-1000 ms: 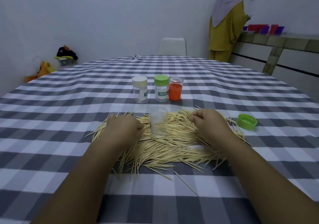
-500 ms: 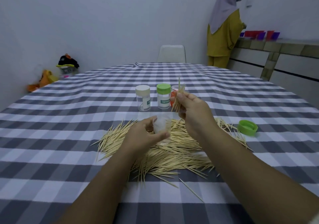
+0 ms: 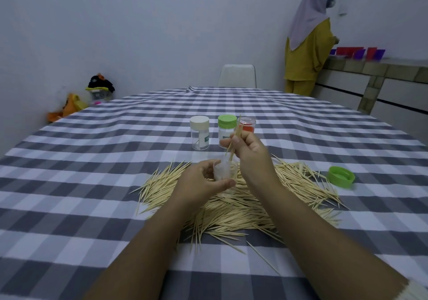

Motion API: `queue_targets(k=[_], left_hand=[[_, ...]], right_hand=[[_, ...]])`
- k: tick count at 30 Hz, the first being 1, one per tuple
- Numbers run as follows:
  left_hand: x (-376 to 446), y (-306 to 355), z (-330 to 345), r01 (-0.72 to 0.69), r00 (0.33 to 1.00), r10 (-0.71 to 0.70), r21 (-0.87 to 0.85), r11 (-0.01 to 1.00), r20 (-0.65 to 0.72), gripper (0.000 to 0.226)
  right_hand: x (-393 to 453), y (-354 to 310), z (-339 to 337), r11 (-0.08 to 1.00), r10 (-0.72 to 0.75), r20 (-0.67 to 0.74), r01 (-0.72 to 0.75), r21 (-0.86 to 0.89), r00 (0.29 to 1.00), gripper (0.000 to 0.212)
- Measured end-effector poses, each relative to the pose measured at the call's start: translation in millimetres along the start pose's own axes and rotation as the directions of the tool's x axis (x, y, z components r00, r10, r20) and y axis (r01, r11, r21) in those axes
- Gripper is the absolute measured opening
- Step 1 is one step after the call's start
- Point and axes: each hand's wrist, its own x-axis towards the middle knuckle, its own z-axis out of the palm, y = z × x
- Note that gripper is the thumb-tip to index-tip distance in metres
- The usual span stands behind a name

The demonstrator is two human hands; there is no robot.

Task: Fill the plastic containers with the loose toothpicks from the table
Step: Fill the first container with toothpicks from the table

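A wide pile of loose toothpicks (image 3: pixel 254 200) lies on the checked tablecloth (image 3: pixel 92 184). My left hand (image 3: pixel 199 184) grips a clear open plastic container (image 3: pixel 225 173) just above the pile. My right hand (image 3: pixel 249 151) pinches a small bunch of toothpicks (image 3: pixel 235 137), held upright with their lower tips at the container's mouth. Behind stand three closed containers: a cream-lidded one (image 3: pixel 199 133), a green-lidded one (image 3: pixel 226 126) and an orange one (image 3: pixel 247 125), partly hidden by my right hand.
A loose green lid (image 3: pixel 341 176) lies to the right of the pile. A white chair (image 3: pixel 237 75) stands at the table's far end. A person in yellow (image 3: pixel 305 52) stands at a counter at the back right. Bags (image 3: pixel 99 88) lie by the left wall.
Both hands rose from the pile: the left took hold of the clear container, the right lifted a bunch of toothpicks and has lowered it to the container's mouth.
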Motion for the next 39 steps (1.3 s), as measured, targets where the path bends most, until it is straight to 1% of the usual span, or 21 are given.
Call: queue_targets(k=[3,7,9,12,15,16,17,18,19,20,21,23,25,27,30,33,39], left_hand=[[0.5,-0.3,-0.9,0.000,1.000,0.000,0.018,1.000,-0.006,0.067],[0.8,0.4,-0.5,0.002,1.000,-0.002,0.026,1.000,0.003,0.070],[1.3,1.1,-1.3,-0.001,1.000,0.001,0.038,0.999,0.006,0.068],[1.2,2.1,-2.0,0.002,1.000,-0.002,0.035,0.999,0.015,0.058],[1.2,1.3,-1.0,0.020,1.000,-0.020,0.008,1.000,0.018,0.061],[1.2,1.5,-1.0,0.022,1.000,-0.023,0.008,1.000,0.014,0.063],[1.4,1.9,-1.1,0.022,1.000,-0.023,0.013,1.000,0.010,0.065],[1.8,1.8,-1.4,0.023,1.000,-0.023,0.019,1.000,0.008,0.067],[1.6,1.8,-1.7,0.022,1.000,-0.022,0.024,0.999,0.007,0.067],[1.5,1.7,-1.9,0.022,1.000,-0.022,0.025,0.999,0.008,0.068],[1.2,1.5,-1.9,0.021,1.000,-0.021,0.023,1.000,0.010,0.068],[0.9,0.9,-1.4,0.020,1.000,-0.020,0.019,1.000,0.013,0.067],[1.6,0.1,-1.2,0.019,1.000,-0.019,0.017,1.000,0.016,0.067],[2.6,-1.7,-1.0,0.018,1.000,-0.018,0.022,1.000,0.010,0.069],[3.0,-3.0,-1.2,0.014,1.000,-0.014,0.052,0.999,0.003,0.072],[5.0,-4.7,-1.6,0.010,1.000,-0.010,0.047,0.999,0.003,0.073],[7.5,-5.9,-0.5,0.003,1.000,-0.004,0.044,0.999,0.021,0.077]], right_hand=[[-2.1,6.5,-4.9,0.990,0.012,0.042,-0.006,-0.139,0.999,0.021],[-3.1,9.5,-10.7,0.983,0.062,0.073,-0.049,-0.175,0.995,0.014],[-3.1,8.5,-13.2,0.976,0.088,0.097,-0.067,-0.207,0.991,0.019],[-3.6,2.3,-20.6,0.965,0.102,0.129,-0.067,-0.254,0.986,0.029],[-0.6,-6.5,-36.6,0.940,0.108,0.080,-0.075,-0.333,0.991,0.031],[0.4,-9.4,-43.5,0.915,0.122,0.071,-0.084,-0.395,0.990,0.031],[1.2,-11.5,-50.6,0.865,0.151,0.089,-0.089,-0.494,0.985,0.032],[1.2,-11.6,-56.6,0.777,0.206,0.131,-0.081,-0.624,0.970,0.034],[0.1,-9.9,-61.5,0.667,0.283,0.176,-0.062,-0.743,0.943,0.037],[-1.9,-6.8,-65.1,0.563,0.359,0.203,-0.038,-0.826,0.911,0.040],[-3.6,-3.3,-67.0,0.491,0.413,0.212,-0.021,-0.871,0.885,0.044],[-5.8,2.5,-67.1,0.435,0.444,0.211,-0.004,-0.900,0.871,0.053],[-6.5,4.7,-63.5,0.349,0.413,0.219,0.069,-0.935,0.884,0.059],[-7.0,6.1,-60.1,0.251,0.373,0.249,0.161,-0.955,0.894,0.058],[-10.3,11.1,-56.8,0.202,0.336,0.283,0.225,-0.953,0.899,0.053],[-12.2,15.5,-52.8,0.152,0.317,0.288,0.251,-0.956,0.904,0.048],[-11.1,19.5,-50.3,0.069,0.252,0.314,0.307,-0.949,0.915,0.032]])
